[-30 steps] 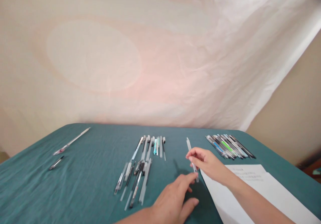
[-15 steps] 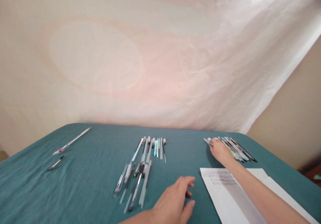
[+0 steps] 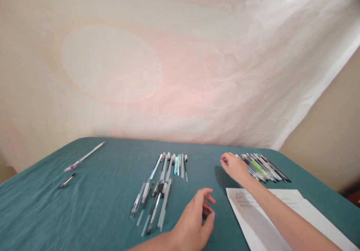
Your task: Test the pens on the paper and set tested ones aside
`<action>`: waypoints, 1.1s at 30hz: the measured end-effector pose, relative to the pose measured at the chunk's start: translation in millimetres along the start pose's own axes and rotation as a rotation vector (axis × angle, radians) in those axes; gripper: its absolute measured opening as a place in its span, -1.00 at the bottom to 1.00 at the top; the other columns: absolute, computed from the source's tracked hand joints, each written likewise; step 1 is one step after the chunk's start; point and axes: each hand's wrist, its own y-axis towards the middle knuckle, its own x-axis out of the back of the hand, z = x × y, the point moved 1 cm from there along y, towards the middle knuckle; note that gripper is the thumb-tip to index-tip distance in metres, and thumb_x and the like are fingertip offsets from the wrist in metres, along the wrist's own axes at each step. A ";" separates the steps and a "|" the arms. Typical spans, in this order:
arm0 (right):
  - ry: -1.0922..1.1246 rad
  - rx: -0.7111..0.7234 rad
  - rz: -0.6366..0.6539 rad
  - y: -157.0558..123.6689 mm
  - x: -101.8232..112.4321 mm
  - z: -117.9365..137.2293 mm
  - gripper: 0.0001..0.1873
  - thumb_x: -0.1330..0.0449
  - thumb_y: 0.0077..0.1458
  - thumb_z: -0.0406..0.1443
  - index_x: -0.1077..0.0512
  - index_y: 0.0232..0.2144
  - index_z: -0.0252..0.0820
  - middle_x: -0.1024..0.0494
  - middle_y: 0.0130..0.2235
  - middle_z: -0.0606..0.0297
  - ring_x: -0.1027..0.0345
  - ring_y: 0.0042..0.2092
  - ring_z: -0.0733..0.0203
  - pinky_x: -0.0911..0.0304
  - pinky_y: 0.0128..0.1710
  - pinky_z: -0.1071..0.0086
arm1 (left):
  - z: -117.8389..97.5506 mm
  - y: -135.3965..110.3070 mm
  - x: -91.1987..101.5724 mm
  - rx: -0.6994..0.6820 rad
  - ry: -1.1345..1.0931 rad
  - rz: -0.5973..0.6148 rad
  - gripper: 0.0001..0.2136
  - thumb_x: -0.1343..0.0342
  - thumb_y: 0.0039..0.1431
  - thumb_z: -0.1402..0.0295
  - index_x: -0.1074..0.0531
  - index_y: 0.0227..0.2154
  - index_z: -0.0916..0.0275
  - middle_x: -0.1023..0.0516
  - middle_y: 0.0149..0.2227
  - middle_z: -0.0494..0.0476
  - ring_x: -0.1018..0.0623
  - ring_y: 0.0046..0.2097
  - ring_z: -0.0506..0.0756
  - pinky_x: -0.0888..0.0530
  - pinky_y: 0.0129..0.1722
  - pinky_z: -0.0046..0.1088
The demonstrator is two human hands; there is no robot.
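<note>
My right hand (image 3: pixel 235 167) lies palm down on the teal tablecloth (image 3: pixel 98 202), fingers stretched out and holding nothing, at the left end of a row of several pens (image 3: pixel 264 166) at the far right. My left hand (image 3: pixel 195 221) hovers near the front edge with fingers loosely curled and apart, and nothing in it. It is just right of a loose pile of several clear pens and pen parts (image 3: pixel 159 193). My right forearm crosses a white printed sheet of paper (image 3: pixel 284 215).
A long clear pen (image 3: pixel 84 156) and a short dark pen (image 3: pixel 66 180) lie apart at the far left of the table. A white cloth backdrop (image 3: pixel 180 63) hangs behind the table. A beige wall shows at the right.
My right hand carried a clear pen to the right-hand row, let go of it, and has slid a little left. My left hand has curled its fingers.
</note>
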 end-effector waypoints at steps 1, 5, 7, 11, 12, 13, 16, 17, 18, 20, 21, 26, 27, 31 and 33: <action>0.048 0.042 0.023 0.0 -1.0 14.8 -0.85 -0.01 0.12 -0.29 -0.36 -0.30 -0.15 -0.46 -0.26 0.26 -0.35 -0.23 0.21 -0.13 -0.28 0.41 | 0.2 1.3 0.3 0.030 -0.037 -0.042 -0.57 0.06 0.10 0.58 -0.05 0.03 0.20 -0.35 -0.11 0.16 -0.42 -0.20 0.02 -0.37 -0.13 -0.39; 0.222 0.180 0.111 -1.2 -9.4 75.9 -0.86 -0.05 0.10 -0.25 -0.36 -0.30 -0.11 -0.49 -0.32 0.35 -0.35 -0.28 0.27 -0.13 -0.31 0.46 | 3.9 5.8 3.4 0.110 -0.162 -0.199 -0.70 0.08 0.18 0.48 -0.08 -0.02 0.23 -0.33 -0.22 0.11 -0.38 -0.22 0.02 -0.35 -0.18 -0.41; 0.284 0.213 0.144 -0.7 -16.0 101.7 -0.88 -0.06 0.09 -0.26 -0.37 -0.33 -0.12 -0.50 -0.35 0.35 -0.35 -0.31 0.27 -0.13 -0.34 0.47 | 6.7 7.2 5.4 0.135 -0.206 -0.242 -0.76 0.11 0.22 0.42 -0.11 -0.05 0.23 -0.30 -0.31 0.05 -0.36 -0.29 0.00 -0.34 -0.25 -0.44; 0.347 0.204 0.166 3.8 -32.4 133.8 -0.92 -0.06 0.05 -0.32 -0.34 -0.35 -0.15 -0.48 -0.31 0.30 -0.33 -0.32 0.28 -0.11 -0.35 0.47 | 13.5 9.2 7.0 0.152 -0.323 -0.273 -0.84 0.20 0.26 0.39 -0.15 -0.11 0.23 -0.23 -0.41 -0.03 -0.31 -0.40 -0.02 -0.31 -0.37 -0.49; 0.352 0.188 0.167 4.9 -36.4 137.7 -0.92 -0.07 0.03 -0.32 -0.32 -0.35 -0.16 -0.47 -0.31 0.29 -0.32 -0.32 0.28 -0.11 -0.35 0.47 | 15.4 9.6 6.9 0.154 -0.346 -0.283 -0.84 0.20 0.26 0.40 -0.16 -0.12 0.23 -0.22 -0.43 -0.03 -0.31 -0.41 -0.02 -0.30 -0.39 -0.50; 0.354 0.170 0.169 5.8 -40.1 140.4 -0.92 -0.08 0.01 -0.33 -0.31 -0.35 -0.17 -0.46 -0.32 0.28 -0.32 -0.33 0.28 -0.11 -0.36 0.47 | 17.4 9.9 6.5 0.158 -0.362 -0.294 -0.84 0.19 0.26 0.40 -0.16 -0.13 0.23 -0.21 -0.45 -0.04 -0.30 -0.42 -0.02 -0.29 -0.40 -0.51; 0.350 0.120 0.183 7.5 -48.1 142.9 -0.89 -0.08 -0.02 -0.31 -0.27 -0.35 -0.19 -0.45 -0.32 0.26 -0.31 -0.34 0.27 -0.10 -0.37 0.46 | 21.3 10.3 5.1 0.170 -0.385 -0.308 -0.85 0.17 0.25 0.40 -0.17 -0.14 0.23 -0.20 -0.46 -0.05 -0.28 -0.44 -0.02 -0.28 -0.43 -0.52; 0.346 0.105 0.191 8.0 -49.7 142.5 -0.88 -0.08 -0.02 -0.31 -0.27 -0.35 -0.19 -0.45 -0.32 0.25 -0.31 -0.34 0.26 -0.10 -0.38 0.46 | 21.6 10.3 4.7 0.172 -0.395 -0.304 -0.86 0.17 0.25 0.40 -0.18 -0.15 0.23 -0.20 -0.46 -0.05 -0.28 -0.44 -0.02 -0.28 -0.44 -0.52; 0.341 0.090 0.201 8.7 -50.8 141.9 -0.87 -0.08 -0.03 -0.31 -0.27 -0.35 -0.19 -0.45 -0.33 0.24 -0.32 -0.35 0.26 -0.10 -0.38 0.45 | 21.2 10.3 4.5 0.173 -0.406 -0.299 -0.86 0.17 0.25 0.39 -0.18 -0.16 0.23 -0.21 -0.45 -0.04 -0.29 -0.44 -0.02 -0.28 -0.44 -0.52; 0.327 0.065 0.226 10.5 -51.8 140.4 -0.83 -0.09 -0.06 -0.31 -0.27 -0.33 -0.20 -0.46 -0.34 0.23 -0.33 -0.36 0.24 -0.09 -0.39 0.44 | 19.1 10.2 4.7 0.174 -0.433 -0.281 -0.86 0.18 0.25 0.39 -0.18 -0.16 0.23 -0.22 -0.45 -0.04 -0.29 -0.44 -0.02 -0.29 -0.44 -0.52; 0.319 0.054 0.241 11.6 -51.8 139.7 -0.80 -0.10 -0.09 -0.31 -0.27 -0.32 -0.21 -0.46 -0.35 0.22 -0.33 -0.37 0.23 -0.09 -0.40 0.44 | 17.6 10.1 5.1 0.176 -0.445 -0.273 -0.86 0.18 0.25 0.38 -0.17 -0.16 0.23 -0.23 -0.45 -0.04 -0.29 -0.45 -0.03 -0.30 -0.44 -0.52; 0.275 0.023 0.306 14.7 -48.6 138.1 -0.71 -0.13 -0.13 -0.32 -0.30 -0.27 -0.26 -0.50 -0.37 0.17 -0.37 -0.34 0.16 -0.09 -0.41 0.42 | 10.8 9.9 7.6 0.172 -0.477 -0.264 -0.86 0.19 0.26 0.35 -0.16 -0.17 0.25 -0.25 -0.46 -0.03 -0.30 -0.46 -0.03 -0.31 -0.43 -0.51; 0.267 0.019 0.315 14.4 -47.4 137.6 -0.70 -0.13 -0.13 -0.32 -0.30 -0.26 -0.27 -0.50 -0.36 0.15 -0.38 -0.33 0.15 -0.10 -0.40 0.42 | 10.1 9.9 7.8 0.168 -0.484 -0.262 -0.86 0.19 0.26 0.34 -0.17 -0.18 0.25 -0.25 -0.46 -0.03 -0.31 -0.45 -0.03 -0.31 -0.43 -0.51; 0.241 0.004 0.349 11.0 -42.1 133.4 -0.66 -0.13 -0.14 -0.31 -0.32 -0.23 -0.30 -0.52 -0.36 0.12 -0.39 -0.31 0.12 -0.10 -0.40 0.42 | 9.2 10.5 7.2 0.160 -0.492 -0.240 -0.87 0.18 0.26 0.32 -0.19 -0.22 0.24 -0.25 -0.47 -0.03 -0.31 -0.45 -0.02 -0.31 -0.44 -0.51; 0.230 -0.002 0.367 8.1 -38.8 129.9 -0.66 -0.14 -0.16 -0.33 -0.33 -0.24 -0.30 -0.52 -0.36 0.10 -0.39 -0.32 0.11 -0.09 -0.42 0.42 | 8.4 10.7 6.9 0.165 -0.477 -0.229 -0.86 0.18 0.26 0.30 -0.20 -0.26 0.24 -0.26 -0.48 -0.03 -0.32 -0.45 -0.02 -0.31 -0.45 -0.51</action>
